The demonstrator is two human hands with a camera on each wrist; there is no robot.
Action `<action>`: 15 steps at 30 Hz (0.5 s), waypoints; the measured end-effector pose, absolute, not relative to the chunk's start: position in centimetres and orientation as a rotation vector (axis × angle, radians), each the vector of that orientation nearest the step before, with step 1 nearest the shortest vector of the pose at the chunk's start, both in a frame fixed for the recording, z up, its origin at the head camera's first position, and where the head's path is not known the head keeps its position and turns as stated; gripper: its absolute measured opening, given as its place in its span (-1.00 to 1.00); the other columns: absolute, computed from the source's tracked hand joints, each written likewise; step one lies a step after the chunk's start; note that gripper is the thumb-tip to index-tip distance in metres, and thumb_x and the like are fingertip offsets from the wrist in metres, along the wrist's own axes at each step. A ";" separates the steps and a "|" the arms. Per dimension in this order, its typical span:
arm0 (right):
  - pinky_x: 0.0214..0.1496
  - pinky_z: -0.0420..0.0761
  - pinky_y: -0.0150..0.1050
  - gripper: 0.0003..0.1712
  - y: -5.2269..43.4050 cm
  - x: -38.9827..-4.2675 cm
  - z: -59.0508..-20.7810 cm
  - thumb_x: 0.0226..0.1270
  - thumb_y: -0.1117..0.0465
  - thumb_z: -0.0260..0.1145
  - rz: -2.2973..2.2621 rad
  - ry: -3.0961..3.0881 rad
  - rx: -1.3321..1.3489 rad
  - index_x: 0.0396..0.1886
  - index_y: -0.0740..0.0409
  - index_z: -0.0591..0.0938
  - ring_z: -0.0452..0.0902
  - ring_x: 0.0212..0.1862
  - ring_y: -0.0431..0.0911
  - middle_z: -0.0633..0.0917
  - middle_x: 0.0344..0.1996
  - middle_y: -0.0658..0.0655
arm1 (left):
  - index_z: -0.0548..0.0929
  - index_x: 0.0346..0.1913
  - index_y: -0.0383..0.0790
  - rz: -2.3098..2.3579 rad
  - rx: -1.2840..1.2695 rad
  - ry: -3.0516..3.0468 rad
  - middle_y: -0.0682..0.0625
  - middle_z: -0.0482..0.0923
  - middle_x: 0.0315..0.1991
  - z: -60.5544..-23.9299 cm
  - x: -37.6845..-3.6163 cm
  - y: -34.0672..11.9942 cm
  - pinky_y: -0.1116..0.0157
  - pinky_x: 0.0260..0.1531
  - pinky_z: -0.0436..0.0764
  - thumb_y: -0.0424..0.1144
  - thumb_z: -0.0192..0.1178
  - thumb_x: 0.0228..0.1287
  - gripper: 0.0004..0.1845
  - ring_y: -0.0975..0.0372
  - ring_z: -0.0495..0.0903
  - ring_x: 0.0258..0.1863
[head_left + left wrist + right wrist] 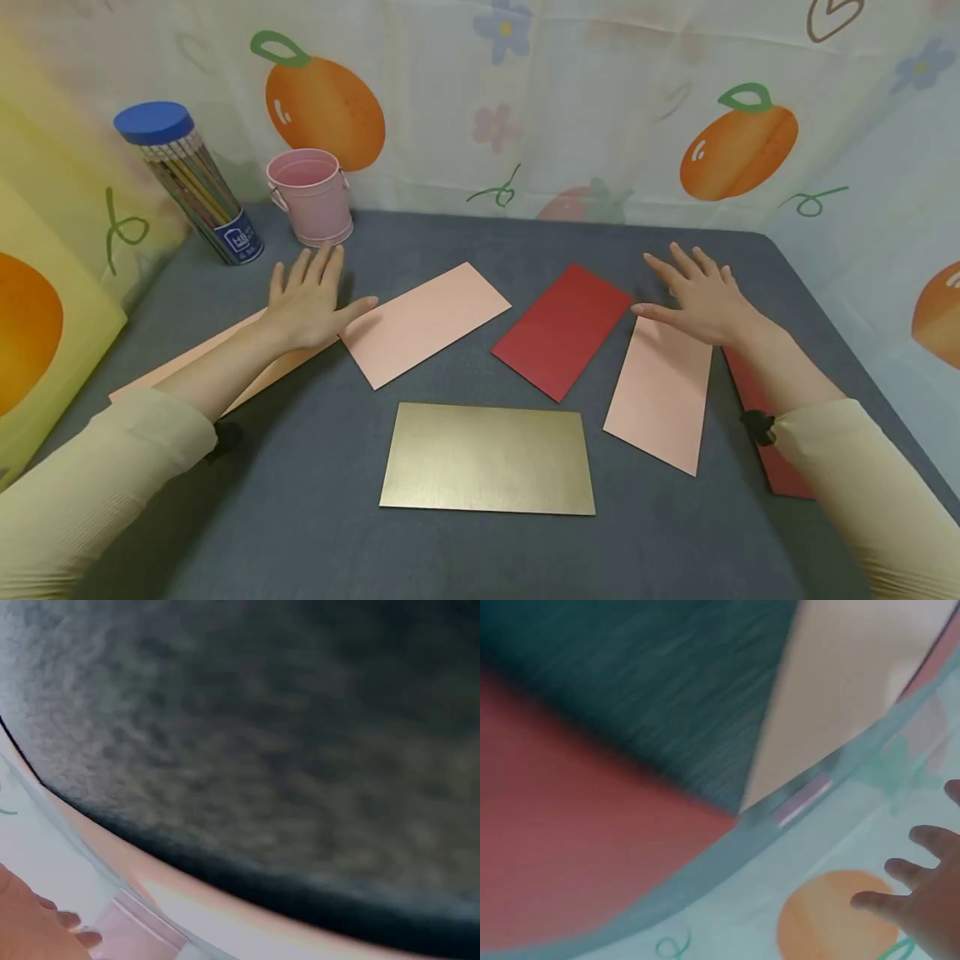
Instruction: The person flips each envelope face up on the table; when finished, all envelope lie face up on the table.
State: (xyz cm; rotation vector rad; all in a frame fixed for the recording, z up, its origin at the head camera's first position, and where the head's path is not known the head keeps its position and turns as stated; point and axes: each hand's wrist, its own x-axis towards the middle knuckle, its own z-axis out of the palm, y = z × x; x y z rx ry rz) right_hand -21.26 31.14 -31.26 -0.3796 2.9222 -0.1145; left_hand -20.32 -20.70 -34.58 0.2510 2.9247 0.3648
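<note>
We are holding our left hand (307, 304) flat, fingers straight and slightly spread, over the near end of a pale orange-pink rectangular card (225, 358) lying at the left of the dark grey felt-covered table (315, 517); its thumb is reaching toward a second pale pink card (426, 321) just beside it. Our right hand (701, 296) is hovering with its fingers straight and apart over the far end of a third pale pink card (660, 396), which is lying tilted and partly covering a dark red card (772, 450) under our right forearm. Another dark red card (564, 327) is lying between the two hands, and a gold brushed-metal-looking card (487, 458) is lying nearest to us, apart from the rest. At the far left corner a clear tube of pencils with a blue lid (187, 183) is standing beside a small pink metal bucket (310, 197). A cloth printed with oranges and flowers (600, 108) is hanging round the table.
</note>
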 end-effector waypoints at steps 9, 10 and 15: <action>0.44 0.19 0.36 -0.16 25.9 -21.8 -31.2 0.40 -0.12 0.25 -0.515 2.909 -0.487 0.48 0.25 0.24 0.11 0.45 0.36 0.27 0.41 0.40 | 0.12 0.42 -0.60 0.558 0.312 2.874 -0.53 0.23 0.36 -33.6 -21.2 -19.8 -0.30 0.32 0.31 0.21 0.05 0.39 -0.06 -0.34 0.26 0.34; 0.42 0.24 0.32 -0.19 25.3 -21.9 -31.2 0.40 -0.10 0.26 -0.573 2.894 -0.483 0.45 0.27 0.28 0.18 0.42 0.33 0.32 0.38 0.39 | 0.18 0.38 -0.62 0.598 0.327 2.853 -0.53 0.28 0.30 -33.5 -21.3 -19.6 -0.27 0.29 0.37 0.18 0.08 0.38 -0.09 -0.32 0.31 0.29; 0.29 0.46 0.17 -0.33 22.5 -22.6 -30.9 0.37 -0.04 0.30 -0.728 2.825 -0.465 0.33 0.25 0.44 0.43 0.24 0.21 0.49 0.24 0.30 | 0.35 0.24 -0.64 0.729 0.379 2.762 -0.47 0.42 0.16 -33.4 -21.4 -18.8 -0.17 0.21 0.47 0.04 0.27 0.28 -0.21 -0.21 0.44 0.16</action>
